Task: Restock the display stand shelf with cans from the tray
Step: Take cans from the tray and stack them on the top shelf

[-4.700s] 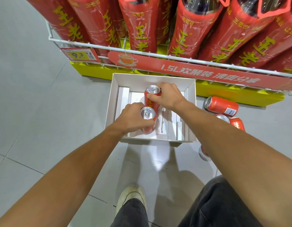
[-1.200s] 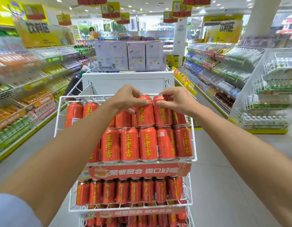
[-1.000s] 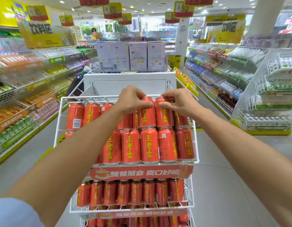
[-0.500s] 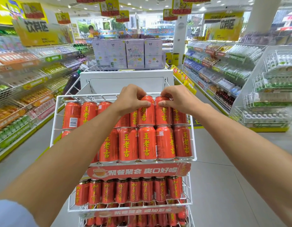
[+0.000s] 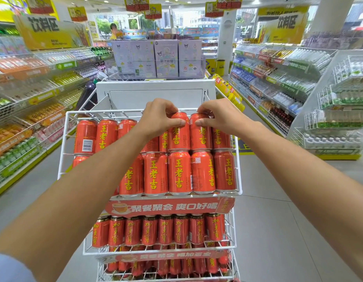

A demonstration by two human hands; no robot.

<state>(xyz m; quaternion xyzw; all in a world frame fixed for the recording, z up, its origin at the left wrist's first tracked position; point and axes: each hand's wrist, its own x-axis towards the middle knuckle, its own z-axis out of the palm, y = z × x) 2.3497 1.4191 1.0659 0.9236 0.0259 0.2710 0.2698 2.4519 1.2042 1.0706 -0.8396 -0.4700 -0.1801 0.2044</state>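
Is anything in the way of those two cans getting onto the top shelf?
Nothing visible. The left hand grips the left can, the right hand grips the right can; both sit on the lower row of cans inside the top shelf.

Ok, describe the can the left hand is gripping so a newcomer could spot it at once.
Take the white wire stand mid-aisle and its top shelf, where red cans stand two tiers high. In the upper tier two front cans are gripped at the top: it is the left can, in the left hand, not the right can in the right hand.
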